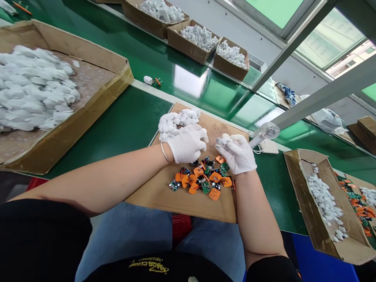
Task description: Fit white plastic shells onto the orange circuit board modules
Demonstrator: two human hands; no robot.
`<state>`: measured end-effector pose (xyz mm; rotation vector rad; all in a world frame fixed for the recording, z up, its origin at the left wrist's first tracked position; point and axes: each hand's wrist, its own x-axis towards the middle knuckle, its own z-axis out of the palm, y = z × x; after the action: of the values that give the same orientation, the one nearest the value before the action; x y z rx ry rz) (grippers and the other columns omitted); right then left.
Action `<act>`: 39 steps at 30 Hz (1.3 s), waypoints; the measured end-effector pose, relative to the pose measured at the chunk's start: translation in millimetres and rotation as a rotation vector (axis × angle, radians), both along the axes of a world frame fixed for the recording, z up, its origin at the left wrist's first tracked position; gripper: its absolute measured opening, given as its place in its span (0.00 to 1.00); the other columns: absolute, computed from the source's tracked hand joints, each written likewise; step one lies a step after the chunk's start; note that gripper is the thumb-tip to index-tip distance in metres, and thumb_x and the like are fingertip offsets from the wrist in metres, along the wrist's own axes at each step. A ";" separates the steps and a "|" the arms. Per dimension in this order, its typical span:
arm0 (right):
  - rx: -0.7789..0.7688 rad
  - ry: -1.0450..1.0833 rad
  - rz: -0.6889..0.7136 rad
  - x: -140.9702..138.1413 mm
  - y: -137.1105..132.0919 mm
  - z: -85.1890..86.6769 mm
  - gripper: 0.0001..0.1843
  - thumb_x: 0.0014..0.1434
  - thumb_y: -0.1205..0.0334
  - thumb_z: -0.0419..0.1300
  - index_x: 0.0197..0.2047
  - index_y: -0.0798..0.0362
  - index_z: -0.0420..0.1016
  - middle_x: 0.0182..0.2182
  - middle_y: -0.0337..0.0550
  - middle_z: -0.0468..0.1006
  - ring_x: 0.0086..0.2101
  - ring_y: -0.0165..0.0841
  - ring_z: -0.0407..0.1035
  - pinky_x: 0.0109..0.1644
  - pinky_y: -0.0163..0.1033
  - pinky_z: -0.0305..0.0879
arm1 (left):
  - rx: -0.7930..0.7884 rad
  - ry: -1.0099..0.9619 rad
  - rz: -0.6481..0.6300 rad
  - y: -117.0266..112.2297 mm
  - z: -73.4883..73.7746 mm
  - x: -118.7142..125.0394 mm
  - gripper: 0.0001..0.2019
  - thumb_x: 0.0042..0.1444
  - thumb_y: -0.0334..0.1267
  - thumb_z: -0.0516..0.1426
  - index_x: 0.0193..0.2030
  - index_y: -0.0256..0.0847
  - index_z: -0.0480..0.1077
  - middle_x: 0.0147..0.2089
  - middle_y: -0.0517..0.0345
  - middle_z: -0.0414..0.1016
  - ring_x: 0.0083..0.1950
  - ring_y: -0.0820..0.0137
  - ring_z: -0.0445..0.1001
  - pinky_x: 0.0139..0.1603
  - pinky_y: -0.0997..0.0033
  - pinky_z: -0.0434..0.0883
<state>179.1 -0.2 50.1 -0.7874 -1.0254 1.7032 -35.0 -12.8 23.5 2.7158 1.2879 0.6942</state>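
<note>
While the gloved right hand (237, 154) pinches its fingers (235, 140) narrow on a small white plastic piece (225, 140), the gloved left hand (188, 143) curls beside rough white plastic shells (176, 122), holding nothing clear. Below, flat orange-and-green circuit boards (202, 178) lie on a brown cardboard sheet (152, 196), with open room toward its edges.

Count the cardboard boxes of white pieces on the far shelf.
3, in a row along the shelf: the leftmost box, cut off by the view's top edge; the middle box; the rightmost box. Others may lie beyond that edge.
</note>
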 end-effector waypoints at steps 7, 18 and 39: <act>0.038 -0.034 -0.062 1.9 8.0 -2.8 0.18 0.41 0.63 0.77 0.37 0.53 0.81 0.41 0.46 0.83 0.35 0.32 0.75 0.42 0.40 0.77 | -0.277 0.231 -0.158 -1.0 15.0 -7.7 0.16 0.48 0.42 0.60 0.45 0.51 0.80 0.62 0.58 0.70 0.62 0.51 0.66 0.53 0.56 0.68; 0.091 -0.201 -0.213 -9.0 1.5 -6.3 0.28 0.41 0.52 0.79 0.45 0.48 0.76 0.31 0.38 0.83 0.24 0.30 0.75 0.23 0.34 0.69 | -0.477 0.255 -0.231 2.4 15.6 -12.2 0.23 0.40 0.53 0.69 0.45 0.51 0.81 0.72 0.58 0.57 0.67 0.48 0.59 0.58 0.56 0.68; 0.151 -0.234 -0.140 -17.8 -7.1 -7.8 0.18 0.45 0.54 0.77 0.38 0.50 0.82 0.35 0.40 0.83 0.31 0.31 0.76 0.38 0.39 0.77 | -0.456 -0.992 -0.066 0.7 -16.9 9.2 0.23 0.47 0.28 0.56 0.52 0.35 0.74 0.52 0.48 0.79 0.52 0.65 0.79 0.57 0.63 0.77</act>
<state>161.4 -7.2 42.3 -0.9518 -1.2128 1.4205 -25.8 -12.1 6.6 1.6365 0.9139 1.2932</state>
